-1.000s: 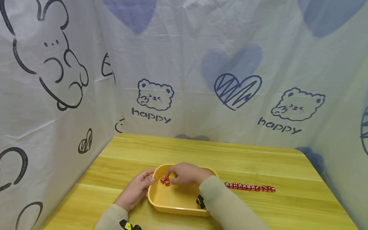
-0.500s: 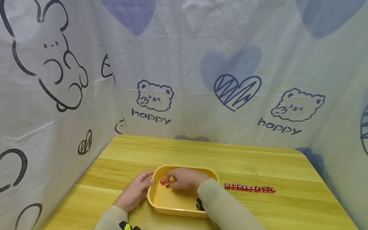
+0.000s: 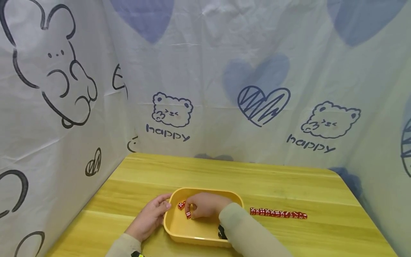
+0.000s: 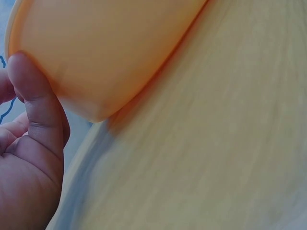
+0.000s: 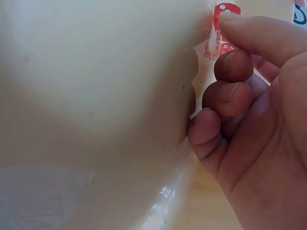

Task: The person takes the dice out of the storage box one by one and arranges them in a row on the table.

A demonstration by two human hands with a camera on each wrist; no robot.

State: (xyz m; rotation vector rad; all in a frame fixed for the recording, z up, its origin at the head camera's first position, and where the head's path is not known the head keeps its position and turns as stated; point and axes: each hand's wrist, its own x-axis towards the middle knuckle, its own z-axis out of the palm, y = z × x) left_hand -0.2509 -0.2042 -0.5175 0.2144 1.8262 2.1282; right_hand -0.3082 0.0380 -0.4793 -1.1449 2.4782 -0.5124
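Observation:
My left hand (image 3: 149, 217) grips the left end of a yellow plastic tray (image 3: 192, 238); in the left wrist view the thumb (image 4: 31, 79) lies against the tray's wall (image 4: 105, 52). My right hand (image 3: 205, 205) reaches down inside the tray, thumb and forefinger pinching a red die (image 3: 188, 215) with white pips. Just behind it, another red die (image 3: 181, 206) sits near the tray's left end, with a bit of red beside it partly hidden by the forefinger. In the right wrist view the thumb tip presses a red die (image 5: 226, 10), and the other fingers curl.
Right of the tray, a straight row of several red dice (image 3: 277, 213) lies on the yellow wood-grain table (image 3: 289, 189). A black wrist device (image 3: 221, 232) shows by my right sleeve (image 3: 250, 232). White printed curtains (image 3: 205, 71) enclose the table's back and sides.
My right hand has drawn the pinched die slightly toward the near side, away from the dice behind it. The left hand keeps its hold on the tray. The head view has tilted slightly.

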